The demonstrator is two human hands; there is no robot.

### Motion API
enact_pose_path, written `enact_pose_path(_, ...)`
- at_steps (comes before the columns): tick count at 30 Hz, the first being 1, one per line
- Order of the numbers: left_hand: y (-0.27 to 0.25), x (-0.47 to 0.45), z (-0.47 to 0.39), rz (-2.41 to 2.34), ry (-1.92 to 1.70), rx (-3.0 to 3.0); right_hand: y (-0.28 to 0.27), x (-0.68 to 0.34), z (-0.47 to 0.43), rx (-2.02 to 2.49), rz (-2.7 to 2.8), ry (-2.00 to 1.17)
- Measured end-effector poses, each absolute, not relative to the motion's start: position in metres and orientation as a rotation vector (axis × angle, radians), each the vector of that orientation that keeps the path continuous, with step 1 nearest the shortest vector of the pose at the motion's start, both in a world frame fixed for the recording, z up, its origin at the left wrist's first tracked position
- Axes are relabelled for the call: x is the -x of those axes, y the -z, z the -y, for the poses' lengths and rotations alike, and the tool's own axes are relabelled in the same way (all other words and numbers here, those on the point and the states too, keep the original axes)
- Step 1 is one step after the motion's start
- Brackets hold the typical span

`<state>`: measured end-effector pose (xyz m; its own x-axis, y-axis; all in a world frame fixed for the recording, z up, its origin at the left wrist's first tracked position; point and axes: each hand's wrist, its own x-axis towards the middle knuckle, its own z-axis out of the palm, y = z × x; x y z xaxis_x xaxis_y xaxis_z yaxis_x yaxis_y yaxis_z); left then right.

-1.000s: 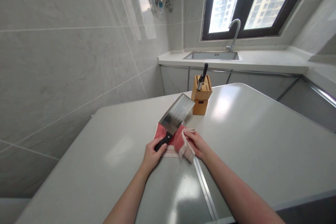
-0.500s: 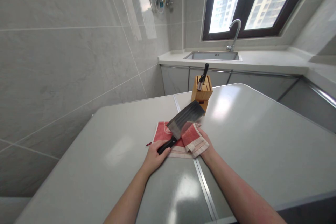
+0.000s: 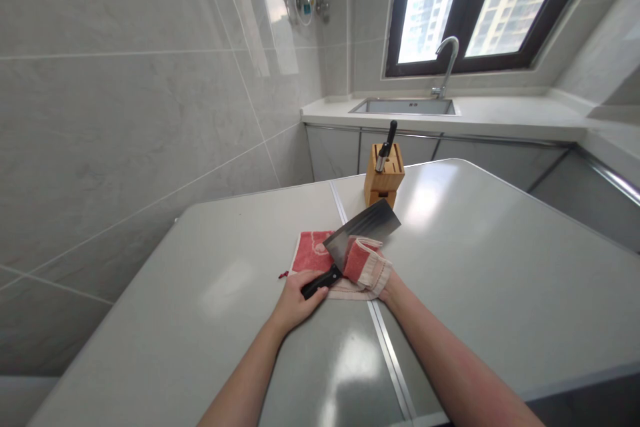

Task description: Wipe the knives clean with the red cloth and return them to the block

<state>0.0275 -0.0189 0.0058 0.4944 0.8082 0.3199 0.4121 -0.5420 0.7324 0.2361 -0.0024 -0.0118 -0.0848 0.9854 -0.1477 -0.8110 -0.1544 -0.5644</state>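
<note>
My left hand (image 3: pixel 294 300) is wrapped round the black handle of a cleaver (image 3: pixel 365 225), whose broad dark blade slants up and to the right above the table. A red and cream towel (image 3: pixel 311 253) lies spread under the handle and the lower blade. Its right part is folded up over the blade's near side, near the handle end. My right hand (image 3: pixel 392 285) holds this folded part against the blade; the cloth hides most of its fingers. Just beyond the blade stands a wooden knife block (image 3: pixel 384 177) with a black-handled knife (image 3: pixel 392 133) and another handled tool in it.
The pale glossy table (image 3: pixel 225 340) has a metal seam strip (image 3: pixel 387 347) running across it. A grey tiled wall (image 3: pixel 125 113) rises at the left. Behind the table is a counter with a sink (image 3: pixel 405 107) and a tap (image 3: pixel 450 60), below a window.
The cleaver blade has tilted and shifted a little to the right and nearer me. My right hand and the folded towel have moved slightly left along the blade, towards the handle.
</note>
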Motion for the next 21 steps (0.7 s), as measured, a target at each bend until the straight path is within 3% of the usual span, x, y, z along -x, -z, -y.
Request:
enact_pose_path(12, -0.007, -0.028, 0.020, -1.001, -0.854, -2.177, 0.001, -0.229, 0.017, 0.903, 0.610, -1.616)
enact_pose_path(21, -0.008, -0.029, 0.019, -1.002, -0.841, -2.177, -0.009, -0.228, 0.010, 0.713, 0.603, -1.704)
